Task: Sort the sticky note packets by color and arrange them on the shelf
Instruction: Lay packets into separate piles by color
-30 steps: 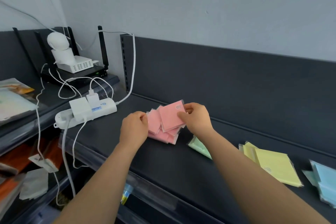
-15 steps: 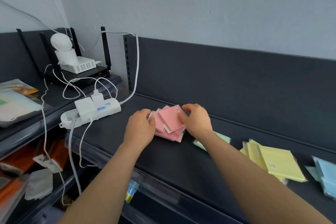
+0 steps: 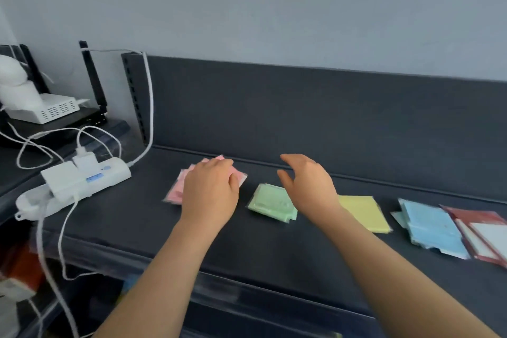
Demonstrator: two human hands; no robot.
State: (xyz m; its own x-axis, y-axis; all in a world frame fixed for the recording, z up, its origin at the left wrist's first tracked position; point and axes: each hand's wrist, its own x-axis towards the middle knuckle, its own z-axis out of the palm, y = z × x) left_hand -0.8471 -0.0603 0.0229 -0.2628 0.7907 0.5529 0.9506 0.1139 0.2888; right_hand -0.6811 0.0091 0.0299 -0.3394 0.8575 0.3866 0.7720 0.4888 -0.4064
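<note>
The pink sticky note packets (image 3: 175,192) lie in a loose, fanned stack on the dark shelf (image 3: 247,252), left of the other colours. The left hand (image 3: 210,191) now rests palm down on top of this stack, fingers bent loosely over its far edge, with pink corners showing on both sides. Half a second ago it sat at the stack's left edge. The right hand (image 3: 310,186), which then had its fingertips on the top pink packet, has left the stack. It hovers with fingers spread and relaxed, holding nothing, above the right part of the green packets (image 3: 267,200), apart from the pink ones.

To the right in a row come the yellow packets (image 3: 366,212), partly behind the right forearm, then the blue packets (image 3: 433,225), then red-edged packets (image 3: 482,233) that overlap the blue ones' right side. These last were out of view before. A white power strip (image 3: 85,180) with plugged-in cables lies at the shelf's left end.
</note>
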